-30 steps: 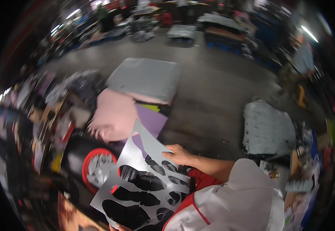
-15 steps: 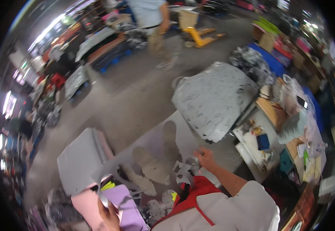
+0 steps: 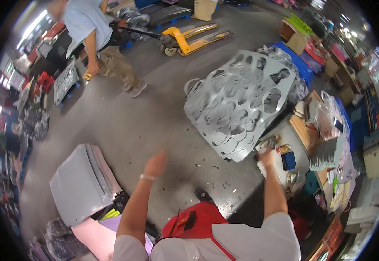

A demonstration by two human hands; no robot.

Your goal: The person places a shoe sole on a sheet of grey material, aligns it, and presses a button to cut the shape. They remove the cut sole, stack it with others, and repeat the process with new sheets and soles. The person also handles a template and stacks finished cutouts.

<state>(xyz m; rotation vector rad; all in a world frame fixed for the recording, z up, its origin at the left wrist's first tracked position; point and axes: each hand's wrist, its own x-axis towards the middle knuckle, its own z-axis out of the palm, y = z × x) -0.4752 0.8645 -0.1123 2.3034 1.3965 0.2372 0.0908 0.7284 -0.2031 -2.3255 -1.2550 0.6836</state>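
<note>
A stack of grey sheets (image 3: pixel 228 98) riddled with sole-shaped cut-outs lies ahead of me on the right. My left hand (image 3: pixel 156 163), with a band at its wrist, is out over the floor, smeared by motion. No sheet shows in it. Close to the near right corner of the stack is my right hand (image 3: pixel 266 157); its fingers are blurred, and whether they touch the sheet is unclear. To my left rests a pile of uncut grey sheets (image 3: pixel 78 185), with a pink sheet (image 3: pixel 96 237) nearer to me.
A person (image 3: pixel 87 32) walks at the far left, pulling a yellow pallet truck (image 3: pixel 183 41). On my right stands a cluttered bench (image 3: pixel 302 148) with a dark blue box (image 3: pixel 288 161) and a grey stack of pieces (image 3: pixel 326 156). Small scraps (image 3: pixel 224 185) litter the floor.
The cut-out sheet that hung between my hands is out of them, and cut-outs now top the stack ahead. My left hand rose forward and right; my right moved rightward. The person moved left.
</note>
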